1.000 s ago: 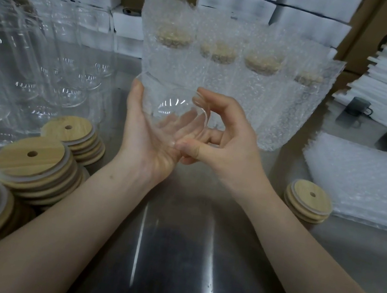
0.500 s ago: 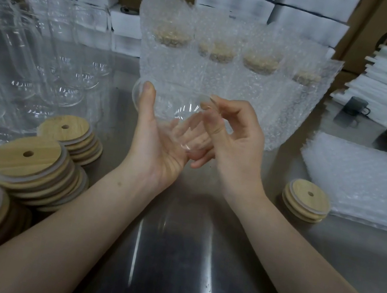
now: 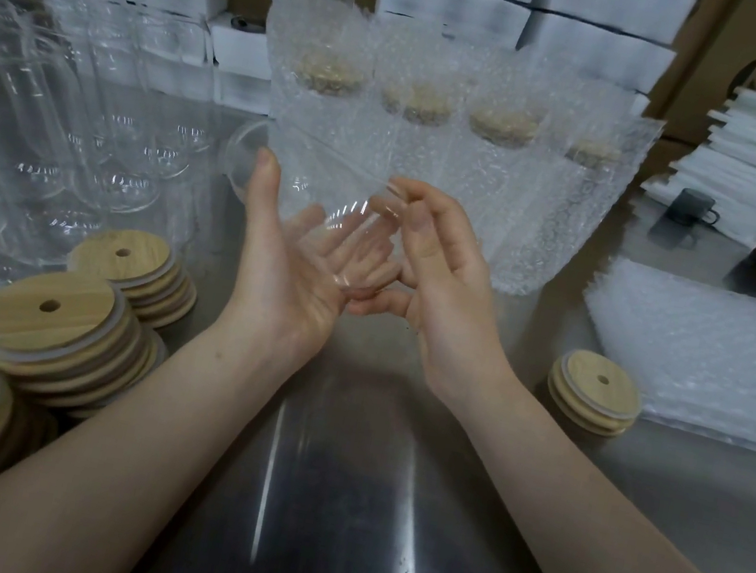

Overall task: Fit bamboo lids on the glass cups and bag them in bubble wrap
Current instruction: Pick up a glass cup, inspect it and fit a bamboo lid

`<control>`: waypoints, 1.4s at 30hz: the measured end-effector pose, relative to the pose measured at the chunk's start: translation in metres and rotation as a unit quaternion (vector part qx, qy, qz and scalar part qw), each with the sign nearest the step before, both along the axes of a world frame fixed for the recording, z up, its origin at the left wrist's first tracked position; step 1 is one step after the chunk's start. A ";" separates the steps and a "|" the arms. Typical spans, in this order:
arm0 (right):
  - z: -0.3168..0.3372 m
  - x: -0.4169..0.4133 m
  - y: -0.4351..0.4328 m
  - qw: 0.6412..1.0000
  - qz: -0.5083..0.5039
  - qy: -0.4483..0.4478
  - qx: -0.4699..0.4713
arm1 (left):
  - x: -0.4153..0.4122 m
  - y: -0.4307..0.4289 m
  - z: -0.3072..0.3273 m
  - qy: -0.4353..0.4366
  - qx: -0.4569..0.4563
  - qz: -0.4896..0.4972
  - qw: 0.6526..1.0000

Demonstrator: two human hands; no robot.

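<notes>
A clear glass cup (image 3: 327,221) with no lid lies tilted across my left hand (image 3: 286,280), its mouth pointing far left and its thick base near my palm. My left thumb stands up along the cup's side. My right hand (image 3: 444,298) curls round the cup's right side, fingertips on the glass and thumb under the base. Stacks of bamboo lids (image 3: 47,319) with straw holes sit at the near left, and a short lid stack (image 3: 595,390) at the right. Flat bubble wrap bags (image 3: 706,359) lie in a pile at the right.
Several lidded cups in bubble wrap (image 3: 439,155) stand in a row behind my hands. Many bare glass cups (image 3: 40,126) crowd the left. White boxes (image 3: 456,2) and cardboard line the back. A dark mug (image 3: 686,214) stands at the far right on the steel table (image 3: 327,504).
The cup has turned in my hands, its mouth swinging out to the left. My right fingers moved from the cup's near side up onto its right side. Both hands rose slightly.
</notes>
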State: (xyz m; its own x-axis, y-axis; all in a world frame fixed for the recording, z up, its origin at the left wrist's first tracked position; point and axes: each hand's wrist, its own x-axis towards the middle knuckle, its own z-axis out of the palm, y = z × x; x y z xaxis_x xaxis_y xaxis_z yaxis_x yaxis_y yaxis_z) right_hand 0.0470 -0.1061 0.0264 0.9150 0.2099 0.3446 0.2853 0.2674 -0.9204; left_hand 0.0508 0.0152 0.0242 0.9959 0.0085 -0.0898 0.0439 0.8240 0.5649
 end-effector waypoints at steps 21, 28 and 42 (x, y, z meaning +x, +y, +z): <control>-0.003 0.006 -0.004 0.973 0.208 0.061 0.074 | -0.003 0.005 0.009 0.007 0.061 0.037 0.997; -0.001 0.003 -0.001 0.972 0.228 0.019 0.059 | -0.005 0.007 0.009 0.013 -0.041 -0.026 0.999; -0.003 -0.005 0.010 0.990 -0.011 -0.126 -0.061 | -0.004 -0.005 0.004 0.014 -0.093 -0.082 0.992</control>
